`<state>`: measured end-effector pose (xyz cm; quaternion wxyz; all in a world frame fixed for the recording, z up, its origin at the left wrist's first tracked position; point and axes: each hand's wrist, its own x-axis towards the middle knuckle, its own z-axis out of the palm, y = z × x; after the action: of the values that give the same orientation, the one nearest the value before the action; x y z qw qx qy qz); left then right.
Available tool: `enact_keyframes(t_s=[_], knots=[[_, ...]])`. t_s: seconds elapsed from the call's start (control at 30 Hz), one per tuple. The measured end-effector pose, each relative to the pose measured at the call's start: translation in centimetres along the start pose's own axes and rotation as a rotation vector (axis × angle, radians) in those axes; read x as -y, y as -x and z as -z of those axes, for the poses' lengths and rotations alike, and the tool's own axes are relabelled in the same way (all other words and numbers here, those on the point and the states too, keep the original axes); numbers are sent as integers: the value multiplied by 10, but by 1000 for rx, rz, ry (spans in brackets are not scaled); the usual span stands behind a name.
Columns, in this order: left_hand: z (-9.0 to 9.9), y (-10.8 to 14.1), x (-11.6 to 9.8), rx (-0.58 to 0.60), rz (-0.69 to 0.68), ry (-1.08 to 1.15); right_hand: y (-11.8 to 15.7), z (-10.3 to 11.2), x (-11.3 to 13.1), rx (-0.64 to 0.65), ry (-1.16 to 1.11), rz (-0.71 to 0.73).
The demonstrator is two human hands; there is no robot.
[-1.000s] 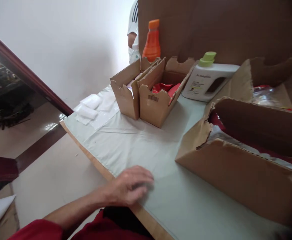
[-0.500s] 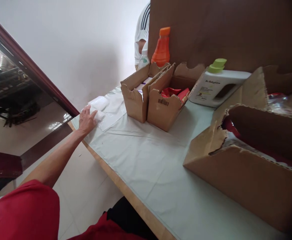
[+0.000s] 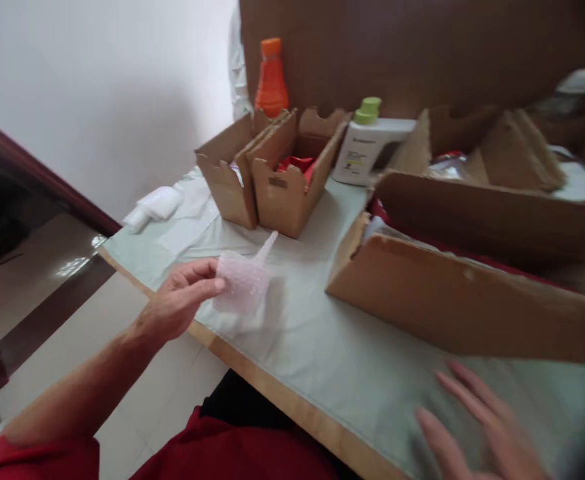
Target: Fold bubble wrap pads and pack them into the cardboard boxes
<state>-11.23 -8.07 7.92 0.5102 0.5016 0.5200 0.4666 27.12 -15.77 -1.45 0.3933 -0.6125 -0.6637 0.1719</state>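
Between the thumb and fingers of my left hand (image 3: 179,297) is a small piece of bubble wrap (image 3: 242,283), lifted over the cloth-covered table (image 3: 297,347). It looks pale and translucent, with a narrow strip sticking up at its far corner. My right hand (image 3: 482,427), slightly blurred, is at the lower right above the table, its fingers apart and nothing in them. Ahead of that hand stands a long cardboard box (image 3: 462,293) with dark red and clear wrapped contents. More folded bubble wrap (image 3: 159,202) lies at the table's far left end.
Two narrow cardboard boxes (image 3: 229,193) stand side by side, one with red packets (image 3: 297,165). Behind are an orange bottle (image 3: 272,83) and a white jug with a green cap (image 3: 367,150). A wooden table edge (image 3: 272,387) runs along the near side.
My left hand has come back from the bubble wrap pile with one piece in its grip. My right hand has entered at the lower right. The view has turned rightward.
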Motion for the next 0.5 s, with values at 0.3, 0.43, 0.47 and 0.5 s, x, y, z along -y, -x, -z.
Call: enact_keyframes(t_s=[0.3, 0.43, 0.47, 0.5], knots=[[-108, 7, 17, 357, 369, 315, -9, -40, 40, 273, -922, -318], [-110, 2, 28, 397, 403, 339, -6, -39, 41, 103, -993, -543], [-106, -1, 32, 385, 400, 346, -5, -38, 39, 42, -978, -573], [-101, -5, 37, 362, 397, 360, -4, -37, 37, -9, -957, -593]])
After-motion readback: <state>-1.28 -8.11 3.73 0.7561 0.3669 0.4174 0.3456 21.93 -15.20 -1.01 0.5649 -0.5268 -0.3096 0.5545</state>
